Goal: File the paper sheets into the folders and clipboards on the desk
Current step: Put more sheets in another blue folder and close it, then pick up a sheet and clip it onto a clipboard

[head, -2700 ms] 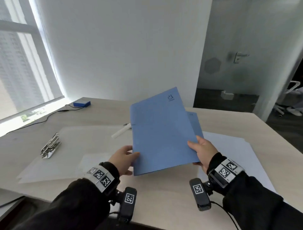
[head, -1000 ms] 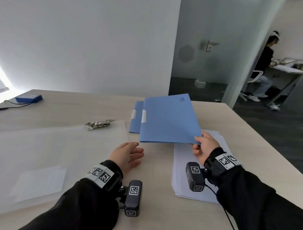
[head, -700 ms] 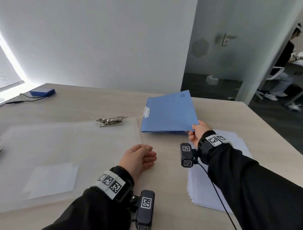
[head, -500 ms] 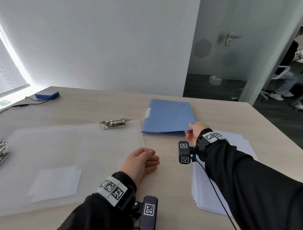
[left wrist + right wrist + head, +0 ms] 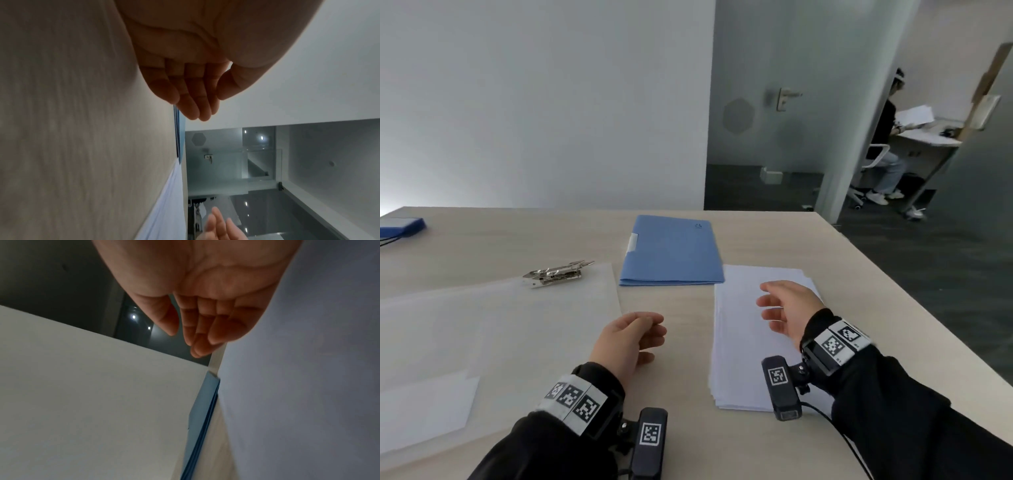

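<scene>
- Hovering just above the stack of white paper sheets (image 5: pixel 743 342) at lower right of the head view, the right hand (image 5: pixel 787 310) is empty, its fingers loosely spread and grasping nothing.
- Near the bottom centre, the left hand (image 5: pixel 631 339) sits over bare desk (image 5: pixel 681 342) with fingers loosely curled, also holding nothing.
- Risk, as I judge it: the sheets are thin and smooth, so a pinch at the top could lift several at once — or fan the stack, whose far edges already look slightly uneven.
- A careless reach forward could nudge the blue folders (image 5: pixel 671 253), which lie closed and stacked in the centre of the frame, their near right corner just beside the paper's far left corner.
- The folders look like matte card, flat and rectangular, with a small white tab on the left edge; the right wrist view shows several thin blue layers edge-on.
- At left lies a translucent, frosted plastic sheet (image 5: pixel 493 329) with a shiny metal clip (image 5: pixel 556 272) at its top edge — probably a clipboard; the slick surface could let paper slide before the clip bites.
- The desk is pale wood-grain laminate, smooth and offering little friction.
</scene>
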`<state>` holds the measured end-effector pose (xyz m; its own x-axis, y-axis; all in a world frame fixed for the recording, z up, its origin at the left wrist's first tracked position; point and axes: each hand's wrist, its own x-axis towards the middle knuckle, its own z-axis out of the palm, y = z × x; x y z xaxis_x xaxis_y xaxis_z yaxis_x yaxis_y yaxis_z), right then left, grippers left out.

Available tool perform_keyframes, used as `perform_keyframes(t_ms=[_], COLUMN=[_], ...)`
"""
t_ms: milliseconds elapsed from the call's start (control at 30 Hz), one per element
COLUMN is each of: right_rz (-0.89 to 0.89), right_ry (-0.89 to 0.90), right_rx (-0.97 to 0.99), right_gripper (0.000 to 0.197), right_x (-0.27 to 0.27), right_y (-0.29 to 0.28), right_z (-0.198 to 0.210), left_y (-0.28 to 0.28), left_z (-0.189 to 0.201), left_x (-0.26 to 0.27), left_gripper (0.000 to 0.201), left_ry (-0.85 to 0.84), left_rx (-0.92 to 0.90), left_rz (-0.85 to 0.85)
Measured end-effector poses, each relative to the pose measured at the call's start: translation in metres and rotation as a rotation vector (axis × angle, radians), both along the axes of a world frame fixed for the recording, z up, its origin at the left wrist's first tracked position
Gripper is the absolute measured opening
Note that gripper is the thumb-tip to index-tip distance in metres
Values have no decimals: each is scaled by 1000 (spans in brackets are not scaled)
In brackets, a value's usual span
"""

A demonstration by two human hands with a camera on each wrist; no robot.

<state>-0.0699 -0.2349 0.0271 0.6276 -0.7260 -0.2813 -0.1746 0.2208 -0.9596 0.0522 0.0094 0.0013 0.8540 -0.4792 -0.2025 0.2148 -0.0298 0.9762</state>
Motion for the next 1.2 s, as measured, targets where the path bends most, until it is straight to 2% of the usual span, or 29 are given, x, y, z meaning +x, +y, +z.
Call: perform_keyframes(t_ms=[100,200,267,367,400,467,500,567,633,733,833,967,1033,1133,1200], right_rz=[-88,-169,-198,-209,-204,-207,-208,-194,-152,-131,-115,-95,-95,-81,-76], right_ry=[117,185,232,273,265,206,169,164,256,313,321,355,359,346,341], right_rx=[-150,-214,-200,-112,-73,15,51,74,4,-84,-131,-145,-146,-132,-121], right_gripper=[20,20,28,42,45,46,45,41,38,15,8,11,24,32,25], right_x=[-40,-77,-98,-117,-121,-126,-130,-133,-135,-134,-134,-134,-134,-132,-132], right_y=[-18,-34,-42,-49,-49,-53,-53,-49,-48,-59,-64,-64,-65,-67,-65], right_z=[-2,-4,-7,-12,-13,-16,-16,-13,-16,-27,-31,-32,-32,-33,-33], left_y=[-21,-44,-57,-74,-79,-89,-92,-94,-95,-94,-96,-97,-97,-96,-97], left_z=[-4,-2,-1,-4,-4,-3,-2,-2,-7,-12,-14,-12,-12,-15,-16], left_x=[-24,-44,-52,-59,-60,-63,-63,-66,-64,-60,-59,-58,-58,-56,-56], left_gripper=[27,26,30,69,74,56,54,65,80,69,83,77,81,65,64], left_ry=[-54,-145,-183,-188,-241,-372,-392,-414,-490,-479,-576,-597,-637,-552,-544], left_rx=[55,128,207,322,408,628,699,806,878,876,950,1008,1035,934,908], left_rz=[-82,-140,-188,-300,-352,-436,-453,-520,-597,-591,-637,-664,-722,-652,-632])
